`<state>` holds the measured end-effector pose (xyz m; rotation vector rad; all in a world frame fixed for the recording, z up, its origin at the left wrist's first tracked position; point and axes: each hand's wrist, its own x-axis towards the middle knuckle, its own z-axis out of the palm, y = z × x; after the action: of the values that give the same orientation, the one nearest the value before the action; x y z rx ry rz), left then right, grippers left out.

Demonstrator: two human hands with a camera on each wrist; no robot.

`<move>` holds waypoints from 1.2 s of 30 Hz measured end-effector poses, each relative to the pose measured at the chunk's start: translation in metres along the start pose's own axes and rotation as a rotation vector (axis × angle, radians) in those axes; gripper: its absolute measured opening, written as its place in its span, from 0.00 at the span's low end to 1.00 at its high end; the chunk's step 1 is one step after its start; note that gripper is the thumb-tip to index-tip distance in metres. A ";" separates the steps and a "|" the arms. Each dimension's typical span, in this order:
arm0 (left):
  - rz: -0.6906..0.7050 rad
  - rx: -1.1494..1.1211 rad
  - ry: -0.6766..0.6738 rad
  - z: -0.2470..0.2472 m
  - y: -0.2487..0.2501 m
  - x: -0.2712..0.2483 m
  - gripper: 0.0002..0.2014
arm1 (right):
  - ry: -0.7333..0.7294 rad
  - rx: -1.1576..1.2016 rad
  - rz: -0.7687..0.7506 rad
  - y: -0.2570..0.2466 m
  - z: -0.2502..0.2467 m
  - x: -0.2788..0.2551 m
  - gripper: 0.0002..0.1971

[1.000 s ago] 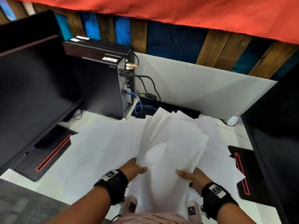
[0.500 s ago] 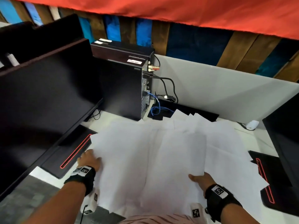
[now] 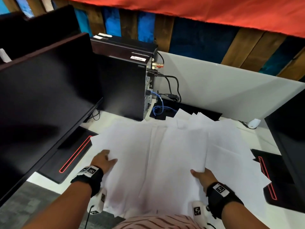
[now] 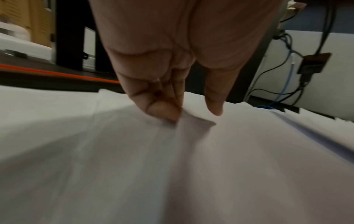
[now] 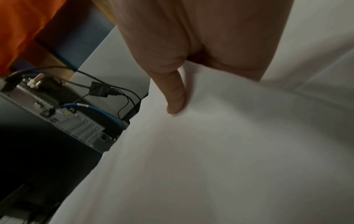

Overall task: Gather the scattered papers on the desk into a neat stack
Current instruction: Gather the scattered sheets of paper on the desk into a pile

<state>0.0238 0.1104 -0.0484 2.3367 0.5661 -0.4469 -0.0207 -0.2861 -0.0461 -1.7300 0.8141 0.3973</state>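
White desk lay strewn with papers. Left hand pinched a sheet's edge; right hand gripped the bundle.

Head view looks down on my desk; both wrist views sit close over papers, sharing the computer tower behind.

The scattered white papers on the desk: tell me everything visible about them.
The scattered white paper sheets are plain, blank-looking and thin, fanned in an overlapping, uneven pile across the white desk. Corners stick out toward the black computer tower. The left hand pinches a sheet's left edge; the right hand grips sheets at the near right.
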 end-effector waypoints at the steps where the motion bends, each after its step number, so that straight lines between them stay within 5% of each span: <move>1: 0.021 -0.032 -0.037 0.004 0.004 -0.003 0.30 | -0.019 -0.003 0.006 0.002 0.001 -0.001 0.22; 10: 0.119 -0.005 -0.360 0.072 0.056 -0.043 0.27 | -0.117 -0.016 -0.017 0.002 0.007 -0.005 0.22; 14: 0.068 -0.186 -0.326 0.081 0.073 -0.054 0.26 | -0.136 -0.037 -0.037 0.014 0.002 0.010 0.29; 17: 0.110 -0.333 -0.285 0.085 0.081 -0.062 0.24 | -0.157 -0.073 -0.064 0.008 -0.002 0.003 0.21; 23: 0.067 -0.444 -0.147 0.076 0.089 -0.060 0.19 | 0.223 -0.138 -0.177 -0.017 -0.034 -0.014 0.19; 28: 0.039 -0.349 -0.136 0.081 0.085 -0.063 0.18 | 0.367 -0.063 -0.115 -0.021 -0.078 -0.013 0.20; 36: 0.076 -0.206 -0.314 0.119 0.111 -0.085 0.22 | 0.107 -0.451 0.008 0.002 -0.056 -0.007 0.21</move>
<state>-0.0104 -0.0695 -0.0339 2.0319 0.3539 -0.6715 -0.0347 -0.3367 -0.0252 -2.1820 0.8523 0.5266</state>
